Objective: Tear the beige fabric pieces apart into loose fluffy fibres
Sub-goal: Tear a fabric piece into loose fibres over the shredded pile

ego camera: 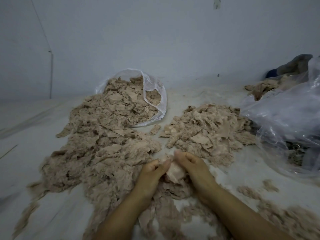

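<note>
Head view: a beige fabric piece (174,172), thin, soft and light by its look, sits between the left hand (152,174) and right hand (192,168), low and central over a pale floor (242,175). Both hands pinch its opposite edges, fingers curled, close together; gripping near the edges should let it pull apart.

Two bare forearms reach into the scene from the near edge, each ending in a hand. Neither the left hand (152,174) nor the right hand (192,168) wears a glove, ring, watch or bracelet. No sleeve shows on either arm. The fingernails look short, though motion blur softens them.
</note>
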Demonstrator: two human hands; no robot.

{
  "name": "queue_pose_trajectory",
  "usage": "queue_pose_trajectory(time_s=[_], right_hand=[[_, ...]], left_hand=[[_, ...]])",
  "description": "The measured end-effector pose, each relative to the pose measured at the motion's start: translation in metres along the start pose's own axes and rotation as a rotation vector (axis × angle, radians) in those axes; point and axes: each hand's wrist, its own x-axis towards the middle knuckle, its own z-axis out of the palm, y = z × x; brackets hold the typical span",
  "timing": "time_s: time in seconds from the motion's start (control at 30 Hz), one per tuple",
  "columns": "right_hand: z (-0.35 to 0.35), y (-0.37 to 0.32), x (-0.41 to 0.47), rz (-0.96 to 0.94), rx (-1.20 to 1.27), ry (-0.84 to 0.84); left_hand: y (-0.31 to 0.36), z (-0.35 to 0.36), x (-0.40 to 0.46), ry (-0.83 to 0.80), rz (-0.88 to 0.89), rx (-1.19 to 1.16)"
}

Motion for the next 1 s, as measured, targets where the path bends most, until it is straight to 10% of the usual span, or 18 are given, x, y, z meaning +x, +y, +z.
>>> queue_pose_trajectory(time_s=[0.5,0.7,0.9,1.0], right_hand=[[-0.009,-0.006,0.006,-0.088,0.038,0.223],[-0.025,-0.019,0.016,-0.023,0.478,0.321],[-0.020,-0.006,0.003,0.182,-0.302,-0.155],[-0.018,-0.003,0.006,0.088,-0.254,-0.102]], left_hand=[[-0.003,-0.002,0.001,-0.007,0.055,0.221],[0.000,-0.007,0.002,0.076,0.087,0.154],[0.000,-0.007,0.005,0.239,0.160,0.154],[0.001,-0.015,0.006,0.099,0.122,0.288]])
